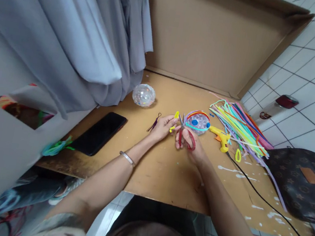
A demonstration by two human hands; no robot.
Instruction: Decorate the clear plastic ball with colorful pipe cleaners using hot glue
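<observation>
My left hand [161,129] pinches a yellow pipe cleaner [176,114] bent into a loop, with its lower end showing below the fingers. In my right hand [197,148] is a pair of scissors [180,134] with red handles, blades pointing up and away, close beside the yellow piece. Whether the blades touch it I cannot tell. Just beyond my right hand sits a clear, bumpy ball [201,122] with blue discs and rainbow-coloured pipe cleaner bands. To its right lies a yellow glue gun [220,138], its black cord running toward the lower right.
A pile of coloured pipe cleaners [241,125] lies at the right, near a yellow loop [238,155] and a brown patterned bag [301,188]. Left are a clear bowl-like ball [144,95], a dark tassel [154,123] and a black phone [99,133]. Cardboard [209,34] stands behind.
</observation>
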